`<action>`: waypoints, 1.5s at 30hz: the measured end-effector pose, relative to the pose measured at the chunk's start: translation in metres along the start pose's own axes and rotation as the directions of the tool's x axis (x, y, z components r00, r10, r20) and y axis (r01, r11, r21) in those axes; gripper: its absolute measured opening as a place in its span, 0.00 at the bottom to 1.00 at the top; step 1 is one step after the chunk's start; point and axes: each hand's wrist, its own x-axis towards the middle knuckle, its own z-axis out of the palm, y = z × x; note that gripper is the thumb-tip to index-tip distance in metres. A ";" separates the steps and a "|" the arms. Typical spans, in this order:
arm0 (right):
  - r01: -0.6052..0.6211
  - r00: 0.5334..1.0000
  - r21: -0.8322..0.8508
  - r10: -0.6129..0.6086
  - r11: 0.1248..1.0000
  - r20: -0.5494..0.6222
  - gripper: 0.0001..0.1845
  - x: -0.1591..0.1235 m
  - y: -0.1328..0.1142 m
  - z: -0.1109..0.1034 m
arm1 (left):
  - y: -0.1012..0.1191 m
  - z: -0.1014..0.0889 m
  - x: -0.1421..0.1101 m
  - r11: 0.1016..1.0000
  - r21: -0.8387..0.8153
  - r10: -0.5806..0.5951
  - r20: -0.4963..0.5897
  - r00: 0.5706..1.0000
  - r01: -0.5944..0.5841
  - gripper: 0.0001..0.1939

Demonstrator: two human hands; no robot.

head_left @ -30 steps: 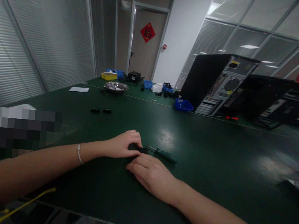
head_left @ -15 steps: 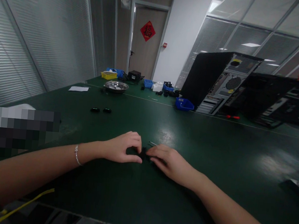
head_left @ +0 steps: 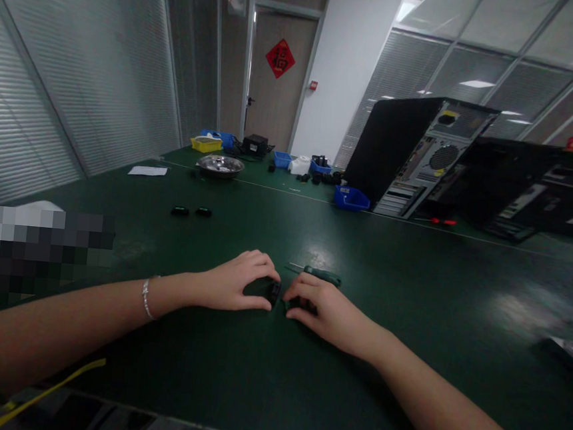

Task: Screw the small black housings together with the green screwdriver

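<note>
A small black part (head_left: 275,293) stands at the centre of the work, just above or on the green tabletop (head_left: 193,361); which of the two cannot be told. The left hand (head_left: 235,284) holds it by its ends between thumb and fingertips, the span between them moderately wide. Just beside it, across a narrow gap, the right hand (head_left: 322,308) is curled, with a small green piece (head_left: 286,304) pinched between thumb and fingertips; its details are too small to read. A screwdriver (head_left: 324,274) with a green handle lies just beyond the right hand, its shaft pointing left. Farther off, to the left, two black pieces (head_left: 180,211) lie side by side, near each other but apart. Behind them are a white paper (head_left: 148,171) and a metal bowl (head_left: 219,174); at right, a blue bin (head_left: 351,203) sits beside a black computer tower (head_left: 390,150).
</note>
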 end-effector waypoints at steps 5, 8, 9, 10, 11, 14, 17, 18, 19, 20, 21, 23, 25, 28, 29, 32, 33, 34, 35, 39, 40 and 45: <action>-0.007 0.996 0.035 0.010 0.999 -0.084 0.09 0.000 -0.004 -0.001 | 0.006 0.001 0.001 0.999 -0.014 -0.035 -0.021 0.999 0.035 0.18; 0.018 0.985 0.087 -0.003 0.996 -0.171 0.10 0.001 -0.010 -0.002 | 0.011 0.003 0.002 0.998 -0.025 -0.057 -0.036 0.998 0.056 0.19; 0.026 0.982 0.099 -0.007 0.995 -0.190 0.10 0.001 -0.011 -0.001 | 0.012 0.004 0.002 0.998 -0.026 -0.058 -0.038 0.998 0.057 0.19; 0.030 0.980 0.104 -0.009 0.994 -0.199 0.10 0.002 -0.013 0.000 | 0.014 0.005 0.002 0.998 -0.025 -0.058 -0.040 0.998 0.057 0.19; 0.033 0.979 0.107 -0.010 0.994 -0.203 0.11 0.002 -0.014 0.001 | 0.016 0.006 0.002 0.998 -0.021 -0.057 -0.044 0.997 0.056 0.19; 0.041 0.978 0.107 -0.018 0.993 -0.207 0.11 0.003 -0.014 0.006 | 0.019 0.008 0.003 0.998 -0.006 -0.057 -0.049 0.997 0.056 0.18; 0.050 0.979 0.109 -0.027 0.993 -0.204 0.10 0.003 -0.013 0.009 | 0.020 0.009 0.003 0.998 0.004 -0.056 -0.047 0.997 0.057 0.19; 0.049 0.979 0.110 -0.026 0.993 -0.202 0.10 0.003 -0.013 0.009 | 0.020 0.010 0.003 0.998 0.005 -0.057 -0.047 0.997 0.057 0.19; 0.048 0.979 0.109 -0.025 0.993 -0.201 0.10 0.003 -0.013 0.009 | 0.020 0.010 0.003 0.998 0.006 -0.059 -0.046 0.997 0.059 0.19; 0.044 0.980 0.107 -0.022 0.993 -0.199 0.10 0.003 -0.013 0.009 | 0.020 0.010 0.004 0.998 0.007 -0.062 -0.045 0.997 0.062 0.19; 0.040 0.981 0.105 -0.019 0.994 -0.196 0.10 0.003 -0.013 0.009 | 0.020 0.010 0.004 0.998 0.009 -0.064 -0.044 0.997 0.065 0.19; 0.035 0.981 0.104 -0.015 0.994 -0.192 0.10 0.002 -0.014 0.009 | 0.021 0.010 0.004 0.998 0.014 -0.065 -0.042 0.997 0.066 0.19; 0.032 0.983 0.107 -0.011 0.994 -0.185 0.10 0.002 -0.015 0.008 | 0.021 0.010 0.004 0.998 0.017 -0.063 -0.037 0.997 0.064 0.19; 0.030 0.984 0.113 -0.009 0.993 -0.179 0.10 0.003 -0.016 0.008 | 0.021 0.010 0.004 0.998 0.019 -0.063 -0.035 0.997 0.063 0.19; 0.029 0.984 0.116 -0.008 0.993 -0.176 0.10 0.003 -0.016 0.008 | 0.021 0.010 0.004 0.998 0.020 -0.061 -0.037 0.997 0.062 0.19; 0.020 0.985 0.124 0.002 0.992 -0.173 0.10 0.003 -0.017 0.009 | 0.020 0.012 0.004 0.998 0.027 -0.053 -0.045 0.998 0.054 0.19; 0.015 0.985 0.126 0.007 0.992 -0.173 0.10 0.003 -0.017 0.009 | 0.020 0.012 0.005 0.998 0.028 -0.052 -0.045 0.998 0.053 0.19; 0.009 0.985 0.126 0.013 0.992 -0.173 0.10 0.002 -0.016 0.010 | 0.020 0.012 0.005 0.998 0.028 -0.052 -0.045 0.998 0.053 0.19; 0.002 0.985 0.125 0.019 0.992 -0.172 0.11 0.002 -0.016 0.010 | 0.020 0.012 0.005 0.998 0.028 -0.052 -0.046 0.998 0.054 0.19; -0.001 0.984 0.113 0.021 0.994 -0.176 0.13 0.003 -0.015 0.010 | 0.021 0.012 0.004 0.998 0.029 -0.057 -0.046 0.997 0.059 0.19; 0.003 0.984 0.107 0.016 0.994 -0.179 0.13 0.003 -0.015 0.010 | 0.022 0.011 0.004 0.998 0.030 -0.058 -0.045 0.997 0.059 0.19; 0.014 0.985 0.086 0.002 0.996 -0.174 0.11 0.001 -0.020 0.009 | 0.022 0.012 0.004 0.998 0.029 -0.048 -0.054 0.997 0.050 0.18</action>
